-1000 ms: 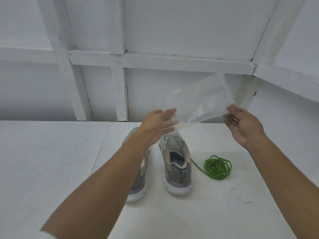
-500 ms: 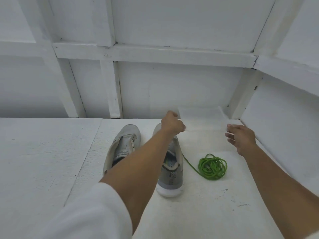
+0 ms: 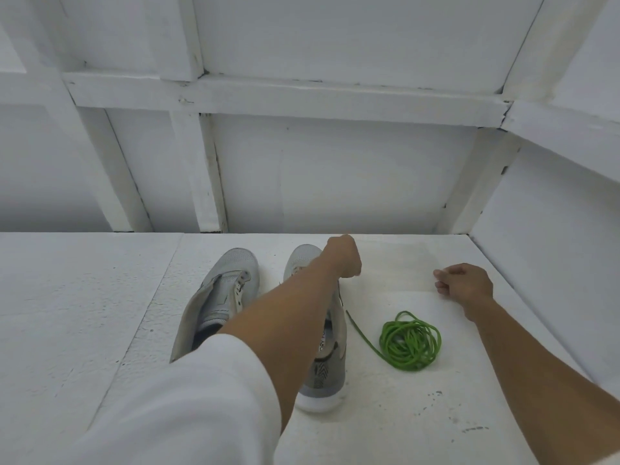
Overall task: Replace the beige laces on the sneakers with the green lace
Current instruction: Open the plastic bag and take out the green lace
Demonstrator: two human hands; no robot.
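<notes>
White surface carries all items. Two grey sneakers stand side by side at centre, toes pointing away; the left forearm, in a white sleeve, crosses over the right-hand one. A faint clear sheet lies flat beyond the lace. Left hand is curled at its left edge, right hand curled at its right edge; whether either grips it cannot be told. Green lace lies coiled just right of the sneakers, one end trailing towards them.
</notes>
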